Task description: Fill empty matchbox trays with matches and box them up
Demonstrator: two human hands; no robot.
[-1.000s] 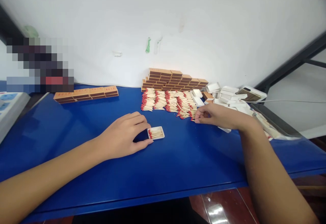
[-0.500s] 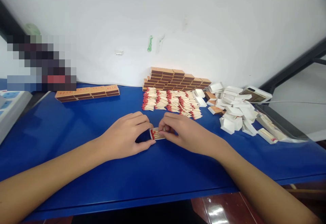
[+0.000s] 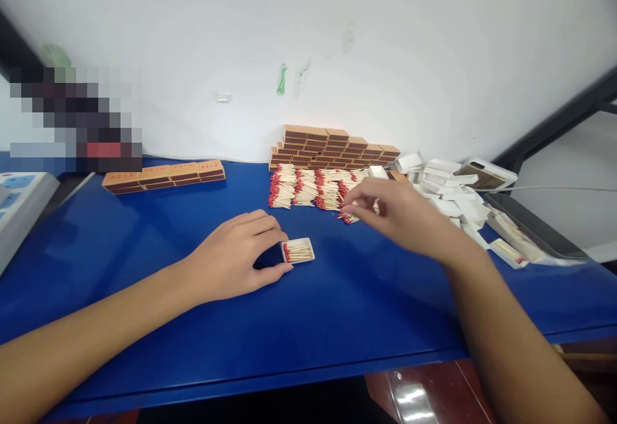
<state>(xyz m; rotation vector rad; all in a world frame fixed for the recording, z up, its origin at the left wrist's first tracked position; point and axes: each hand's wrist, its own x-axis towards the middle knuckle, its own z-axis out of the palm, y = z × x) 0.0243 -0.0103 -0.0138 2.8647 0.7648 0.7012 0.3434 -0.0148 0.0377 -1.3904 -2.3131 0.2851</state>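
My left hand [image 3: 241,250] rests on the blue table and grips the left end of a small white matchbox tray [image 3: 312,252] between thumb and fingers. Inside the tray lies a layer of matches [image 3: 299,254], red heads to the left. Over the right part of the match pile is my right hand [image 3: 385,209], its thumb and forefinger drawn together in a pinch. Whatever is between those fingertips is too small to make out. The loose matches [image 3: 282,186] lie in several rows, partly covered by this hand.
Behind the matches, closed matchboxes [image 3: 328,144] are stacked against the wall. Another row of matchboxes [image 3: 166,176] lies at the left. White trays [image 3: 446,186] are heaped at the right, near a phone [image 3: 491,172] and its cable. A filled tray [image 3: 508,254] lies beside a dark flat object [image 3: 535,228].
My right hand has left the tray and moved right and away from me to the match pile, uncovering the tray's matches. My left hand stays on the tray.
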